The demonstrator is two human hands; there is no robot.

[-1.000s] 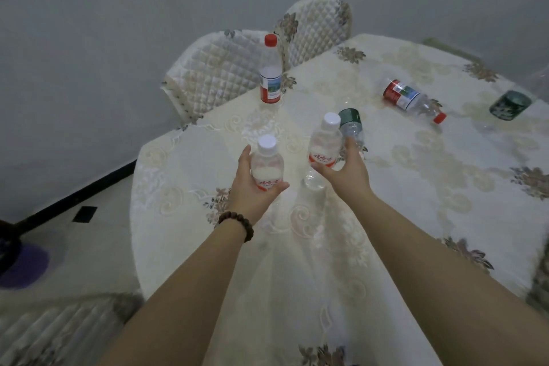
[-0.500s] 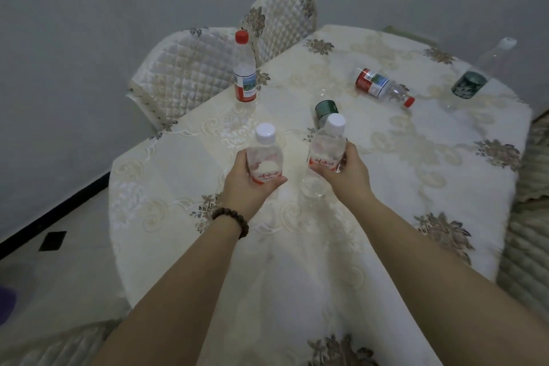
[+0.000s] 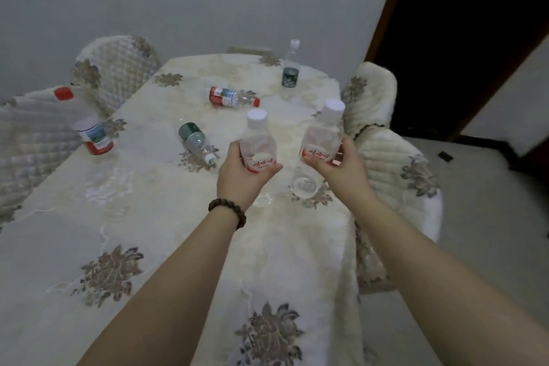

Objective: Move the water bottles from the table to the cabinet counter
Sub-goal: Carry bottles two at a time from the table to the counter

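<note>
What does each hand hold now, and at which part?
Each holds a clear plastic white-capped bottle around its red-labelled middle: left hand the left bottle, right hand the right bottle.

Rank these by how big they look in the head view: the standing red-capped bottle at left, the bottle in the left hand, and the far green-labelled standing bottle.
1. Red-capped bottle, largest, though blurred and near the camera.
2. Bottle in the left hand, lifted toward the camera.
3. Green-labelled bottle, smallest, but farthest away.
True sizes stay unsure.
</note>
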